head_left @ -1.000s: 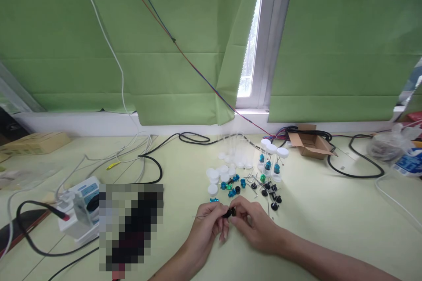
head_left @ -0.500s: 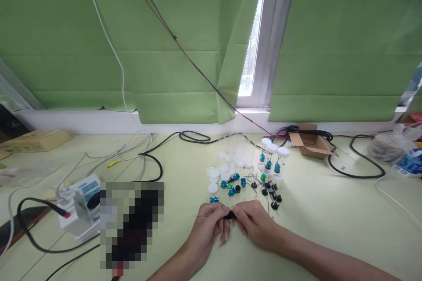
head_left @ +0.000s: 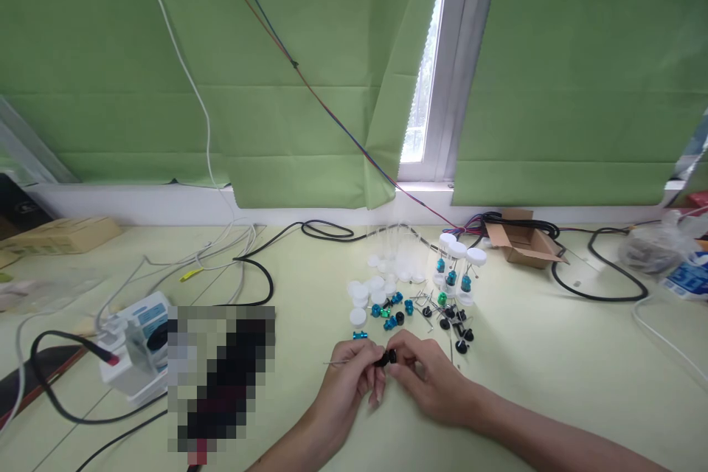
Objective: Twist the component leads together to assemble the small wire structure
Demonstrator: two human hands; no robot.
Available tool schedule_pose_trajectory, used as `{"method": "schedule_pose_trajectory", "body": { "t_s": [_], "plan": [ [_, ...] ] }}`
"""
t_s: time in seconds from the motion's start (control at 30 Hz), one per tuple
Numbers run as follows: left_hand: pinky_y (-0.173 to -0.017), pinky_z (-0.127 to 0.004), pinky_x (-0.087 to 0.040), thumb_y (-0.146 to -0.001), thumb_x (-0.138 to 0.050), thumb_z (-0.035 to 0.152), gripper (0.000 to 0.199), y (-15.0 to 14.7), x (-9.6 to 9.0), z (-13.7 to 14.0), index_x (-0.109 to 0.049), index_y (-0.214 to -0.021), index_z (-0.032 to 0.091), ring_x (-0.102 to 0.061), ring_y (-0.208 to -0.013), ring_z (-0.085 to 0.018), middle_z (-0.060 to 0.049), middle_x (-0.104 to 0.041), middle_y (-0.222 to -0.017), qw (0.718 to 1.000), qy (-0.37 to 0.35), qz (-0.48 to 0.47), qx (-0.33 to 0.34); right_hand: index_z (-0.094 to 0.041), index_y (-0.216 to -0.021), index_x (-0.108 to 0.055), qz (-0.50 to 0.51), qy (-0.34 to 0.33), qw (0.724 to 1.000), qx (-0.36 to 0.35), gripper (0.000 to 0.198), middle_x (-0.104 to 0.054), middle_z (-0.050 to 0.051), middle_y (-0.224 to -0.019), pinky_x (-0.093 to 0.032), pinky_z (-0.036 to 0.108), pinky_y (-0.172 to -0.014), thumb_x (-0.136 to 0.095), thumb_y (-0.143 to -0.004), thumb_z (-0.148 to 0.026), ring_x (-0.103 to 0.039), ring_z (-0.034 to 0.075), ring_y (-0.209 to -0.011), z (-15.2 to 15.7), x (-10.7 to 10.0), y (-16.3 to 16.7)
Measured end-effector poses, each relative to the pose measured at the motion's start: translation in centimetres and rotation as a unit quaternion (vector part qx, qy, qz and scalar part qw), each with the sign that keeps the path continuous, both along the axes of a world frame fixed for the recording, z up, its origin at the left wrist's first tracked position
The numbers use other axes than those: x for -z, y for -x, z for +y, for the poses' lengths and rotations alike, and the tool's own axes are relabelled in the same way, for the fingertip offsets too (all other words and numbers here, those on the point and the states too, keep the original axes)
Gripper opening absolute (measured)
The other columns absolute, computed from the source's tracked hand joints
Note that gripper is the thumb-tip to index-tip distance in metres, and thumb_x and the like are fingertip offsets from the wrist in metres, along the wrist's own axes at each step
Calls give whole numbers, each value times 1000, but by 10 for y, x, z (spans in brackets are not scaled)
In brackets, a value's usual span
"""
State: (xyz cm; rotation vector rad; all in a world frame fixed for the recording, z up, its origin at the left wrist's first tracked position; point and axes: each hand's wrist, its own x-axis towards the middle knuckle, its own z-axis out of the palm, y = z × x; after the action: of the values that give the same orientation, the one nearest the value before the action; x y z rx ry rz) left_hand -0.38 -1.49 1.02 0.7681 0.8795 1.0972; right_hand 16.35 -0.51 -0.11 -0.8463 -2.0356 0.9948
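My left hand (head_left: 349, 377) is closed in a pinch on a small black part (head_left: 381, 360). A thin metal rod (head_left: 335, 362) sticks out leftward past its fingers. My right hand (head_left: 434, 377) grips a black round piece (head_left: 392, 356) with thumb and fingertips, right beside the black part; whether the two are joined I cannot tell. Just beyond my hands lie blue metal fittings (head_left: 390, 322), a green fitting (head_left: 386, 313) and white round caps (head_left: 358, 318). Several black discs with metal stems (head_left: 462, 346) are scattered to the right.
Clear tubes with white caps (head_left: 476, 257) stand behind the loose parts, blue fittings inside. An open cardboard box (head_left: 523, 243) and black cable (head_left: 594, 298) are at the back right. On the left are a white power strip (head_left: 138, 376), cables and a pixelated dark object (head_left: 221, 383).
My right fingers have shifted and loosened a little, so the black round piece now shows at their tips. My left hand has stayed nearly still.
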Motion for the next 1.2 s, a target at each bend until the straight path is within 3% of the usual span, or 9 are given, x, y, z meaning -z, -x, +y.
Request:
{"method": "schedule_pose_trajectory", "body": {
  "t_s": [0.2,0.33,0.57,0.67,0.73,0.83,1.2],
  "plan": [
    [-33,-20,-33,-68,-71,27,27,-2,1,-1,-58,-49,14,-42,-32,-9,2,-49,-37,1000,8,1,-5,-19,-83,-52,-31,-29,999,-3,19,-47,-5,-61,-33,22,-57,-40,-97,-22,-42,11,-55,0,-6,1],
    [-33,-20,-32,-68,-70,28,30,-2,2,-2,-55,-46,15,-42,-32,-9,3,-47,-36,1000,9,-1,3,-20,-67,-43,-41,-42,998,3,33,-43,-5,-57,-32,22,-55,-36,-99,-25,-40,10,-52,3,-4,2],
    [-34,-20,-32,-70,-69,26,30,-1,1,-1,-55,-46,15,-42,-33,-9,2,-47,-37,1000,2,0,6,-19,-58,-35,-33,-44,998,27,44,-39,-5,-52,-32,23,-56,-32,-101,-30,-37,10,-50,5,3,4],
    [-34,-20,-32,-71,-68,26,31,-1,1,-1,-54,-46,15,-42,-33,-9,1,-49,-38,1000,-5,-1,6,-20,-64,-43,-23,-19,999,27,39,-41,-6,-51,-33,23,-56,-33,-101,-29,-39,10,-49,3,2,4],
    [-34,-20,-32,-72,-68,26,31,0,2,-1,-54,-47,15,-42,-33,-9,2,-49,-38,1000,-9,-6,4,-20,-82,-52,-12,3,1000,26,25,-43,-7,-52,-33,22,-54,-37,-100,-28,-40,10,-48,1,1,3],
    [-34,-20,-32,-73,-67,25,27,1,3,0,-58,-50,14,-43,-33,-9,2,-49,-38,1000,-8,-11,-3,-20,-105,-51,3,8,1000,21,12,-44,-8,-57,-31,22,-51,-47,-94,-25,-40,11,-51,-1,0,2],
    [-33,-20,-32,-70,-70,26,23,-1,4,0,-60,-53,14,-43,-33,-9,2,-51,-39,1000,14,-7,-16,-19,-96,-52,-9,10,1000,-8,11,-46,-6,-58,-33,21,-52,-42,-96,-24,-41,10,-51,0,-1,0]
  ]
}}
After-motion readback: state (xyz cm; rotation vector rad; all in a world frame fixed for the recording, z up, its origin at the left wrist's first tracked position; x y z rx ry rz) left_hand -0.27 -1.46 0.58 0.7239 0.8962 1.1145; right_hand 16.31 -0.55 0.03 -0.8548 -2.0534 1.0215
